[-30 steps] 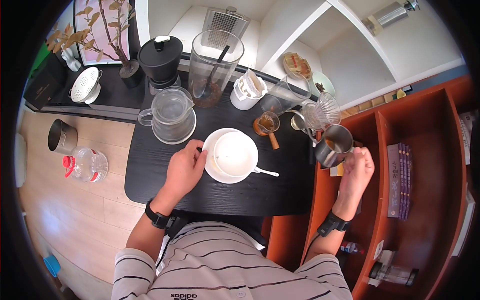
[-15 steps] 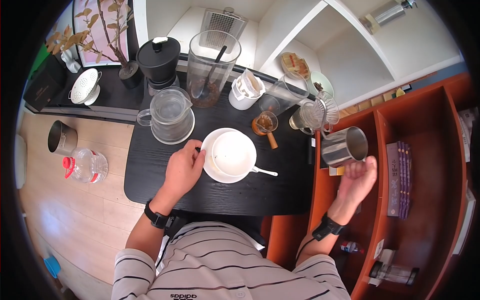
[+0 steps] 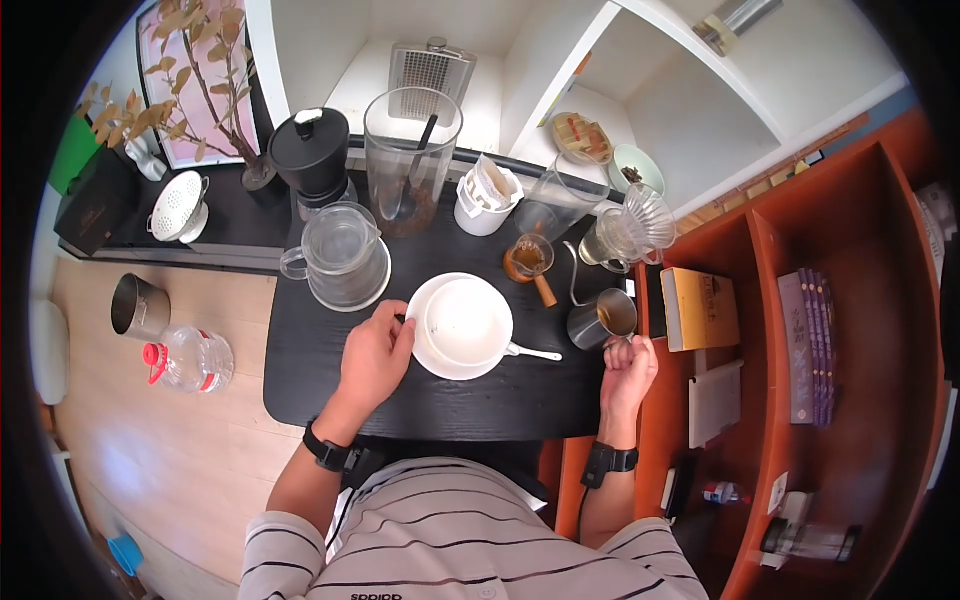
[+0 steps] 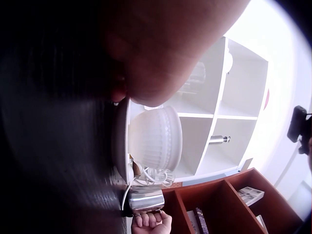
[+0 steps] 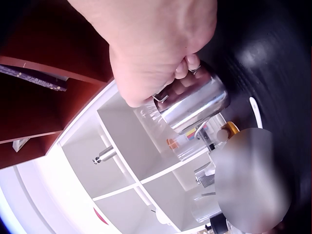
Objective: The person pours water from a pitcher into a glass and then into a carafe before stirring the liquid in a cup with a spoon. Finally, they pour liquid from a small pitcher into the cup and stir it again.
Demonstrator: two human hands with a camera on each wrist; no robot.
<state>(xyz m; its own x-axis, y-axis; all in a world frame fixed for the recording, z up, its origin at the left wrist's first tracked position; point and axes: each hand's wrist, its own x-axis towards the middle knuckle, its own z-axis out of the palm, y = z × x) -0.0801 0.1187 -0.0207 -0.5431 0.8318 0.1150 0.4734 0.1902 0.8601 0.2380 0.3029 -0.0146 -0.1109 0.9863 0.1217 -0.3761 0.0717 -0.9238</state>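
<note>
My right hand (image 3: 630,372) grips the handle of a steel gooseneck pot (image 3: 590,322) low at the right edge of the black table; brownish liquid shows inside. In the right wrist view the fingers curl round the handle of the steel pot (image 5: 195,105). My left hand (image 3: 375,352) pinches the left rim of a white saucer (image 3: 430,362), on which a white bowl (image 3: 468,320) stands. A white spoon (image 3: 535,353) lies at its right. The left wrist view shows the ribbed bowl (image 4: 163,139) beyond my left hand (image 4: 161,53).
Behind the bowl stand a glass server (image 3: 340,250), a black grinder (image 3: 310,160), a tall glass (image 3: 412,165), a white cup with a drip bag (image 3: 487,200), a small wood-handled glass (image 3: 528,260) and a ribbed glass dripper (image 3: 648,225). A red-brown shelf (image 3: 765,300) borders the right side.
The right hand has brought the steel pot left and down from over the shelf to the table's right edge, and turned it. The left hand stays at the saucer. The head view has shifted slightly.
</note>
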